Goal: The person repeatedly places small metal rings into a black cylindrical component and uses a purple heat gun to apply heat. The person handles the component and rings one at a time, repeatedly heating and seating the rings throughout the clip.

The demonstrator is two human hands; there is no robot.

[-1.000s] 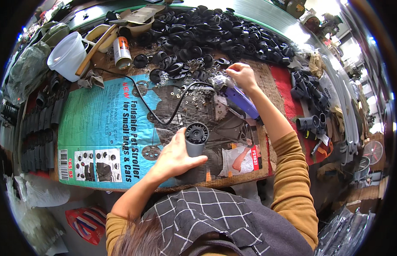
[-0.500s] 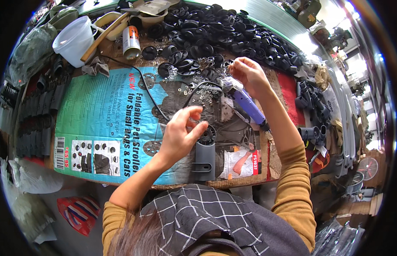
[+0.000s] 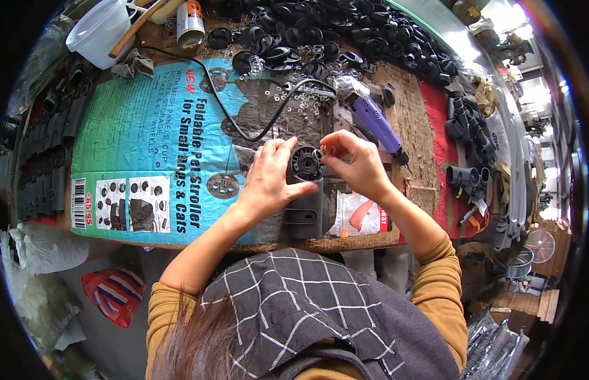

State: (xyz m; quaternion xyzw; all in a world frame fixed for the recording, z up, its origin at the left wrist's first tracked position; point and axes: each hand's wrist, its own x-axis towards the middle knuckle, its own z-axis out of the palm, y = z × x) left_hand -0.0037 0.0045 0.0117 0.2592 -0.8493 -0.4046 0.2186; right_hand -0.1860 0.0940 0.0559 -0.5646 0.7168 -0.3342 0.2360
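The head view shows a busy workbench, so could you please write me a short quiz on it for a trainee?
1. What colour is the body of the electric screwdriver? A: white; B: purple; C: red.
2. True or false: the right hand is holding that screwdriver.
3. Which is farther left in the picture, the bucket or the can?

Key:
1. B, purple.
2. False; it is at the black round end of the grey plastic part.
3. The bucket.
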